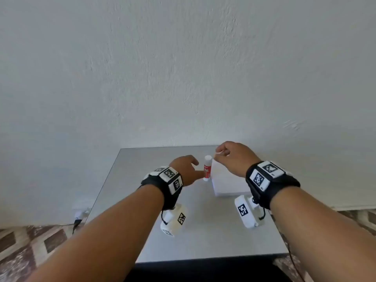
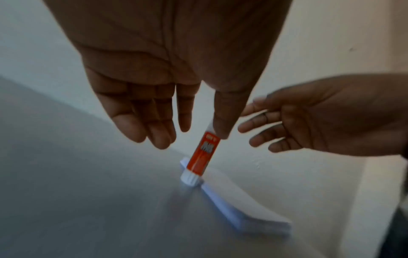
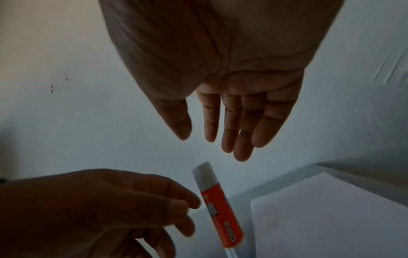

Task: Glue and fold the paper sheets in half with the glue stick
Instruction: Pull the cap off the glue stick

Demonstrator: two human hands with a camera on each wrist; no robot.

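A: Where's the glue stick [image 1: 207, 168]?

B: Standing upright on the grey bench [image 1: 142, 210], cap on, red label round its body. It sits just beside the near-left corner of the stack of white paper sheets [image 1: 227, 184]; from the left wrist view its base looks to be touching the stack's edge, though I can't be sure.

A: And the left hand [image 1: 186, 169]?

B: On the side of the glue stick away from the paper, right up against it. The left wrist view shows its grip apart: fingers fairly straight and relaxed, thumb [image 2: 223, 115] in front of the upper part of the stick, maybe resting on it. Whether it truly touches I can't tell. Nothing is curled round the stick.

A: The right hand [image 1: 234, 157]?

B: Above the paper stack, just beside the cap of the glue stick and a little higher. From the right wrist view its grip is also apart, fingers extended and loose, holding nothing, with a clear gap down to the cap.

A: The paper itself?

B: Lying flat, unfolded, on the side of the glue stick toward the right hand.

A: Anything else?

B: A white textured wall [image 1: 183, 68] behind the glue stick, and patterned floor [image 1: 30, 247] below the bench.
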